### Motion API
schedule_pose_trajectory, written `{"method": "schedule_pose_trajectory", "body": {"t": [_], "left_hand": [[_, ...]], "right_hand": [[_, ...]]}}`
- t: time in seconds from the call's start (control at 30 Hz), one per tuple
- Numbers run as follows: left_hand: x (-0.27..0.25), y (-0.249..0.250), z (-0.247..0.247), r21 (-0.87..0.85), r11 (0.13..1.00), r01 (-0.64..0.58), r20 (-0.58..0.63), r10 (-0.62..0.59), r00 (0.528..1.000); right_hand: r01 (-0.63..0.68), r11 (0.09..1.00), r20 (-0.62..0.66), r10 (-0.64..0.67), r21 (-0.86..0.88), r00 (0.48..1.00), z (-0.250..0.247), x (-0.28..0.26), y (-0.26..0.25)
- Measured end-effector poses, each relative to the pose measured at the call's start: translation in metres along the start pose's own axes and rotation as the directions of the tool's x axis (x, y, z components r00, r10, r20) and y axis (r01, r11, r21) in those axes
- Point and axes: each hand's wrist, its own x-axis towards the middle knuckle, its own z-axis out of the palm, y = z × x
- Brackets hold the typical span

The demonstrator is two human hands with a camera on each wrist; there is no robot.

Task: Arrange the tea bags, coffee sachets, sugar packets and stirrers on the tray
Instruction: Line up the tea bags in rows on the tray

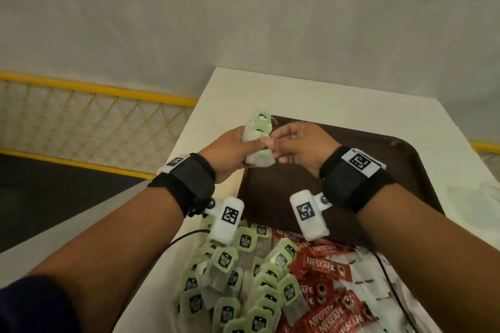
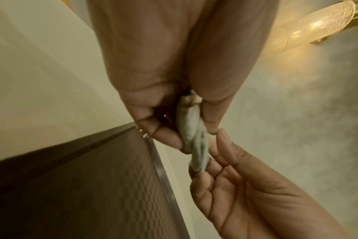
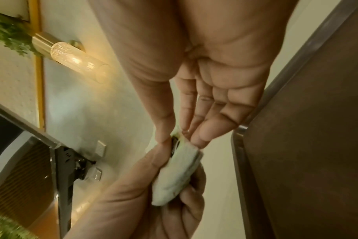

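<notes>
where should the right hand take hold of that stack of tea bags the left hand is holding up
On the bags' free edge facing the right hand, coming from the right. The left hand already wraps the tea bag stack from the other side, and it stands upright above the tray.

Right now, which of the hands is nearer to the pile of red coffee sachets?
Right. The right hand is up over the tray, roughly above the coffee sachets; the left hand holds tea bags further left.

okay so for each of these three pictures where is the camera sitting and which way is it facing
Head: on the head, facing forward and down at both hands over the brown tray.
Left wrist: along the left hand gripping the tea bag stack.
Right wrist: along the right hand pinching it.
Shared: all show both hands and the stack.
</notes>
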Motion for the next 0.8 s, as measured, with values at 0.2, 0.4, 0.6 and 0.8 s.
{"method": "schedule_pose_trajectory", "body": {"t": [0.2, 0.4, 0.6, 0.8], "left_hand": [[0.035, -0.007, -0.025, -0.035, 0.999, 0.015, -0.044, -0.017, 0.999], [0.069, -0.003, -0.042, -0.094, 0.994, 0.062, -0.018, -0.064, 0.998], [0.093, -0.006, -0.062, -0.221, 0.969, 0.107, -0.083, -0.128, 0.988], [0.101, -0.019, -0.073, -0.217, 0.969, 0.117, -0.138, -0.149, 0.979]], "right_hand": [[-0.033, 0.998, -0.057, 0.036, 0.054, 0.998, -0.004, 0.038, 0.007], [-0.083, 0.995, -0.082, 0.088, 0.061, 0.993, -0.013, 0.080, 0.008], [-0.119, 0.983, -0.229, 0.149, 0.137, 0.962, -0.034, 0.118, 0.009], [-0.266, 0.955, -0.291, 0.220, -0.130, 0.931, -0.035, 0.146, 0.025]]}}
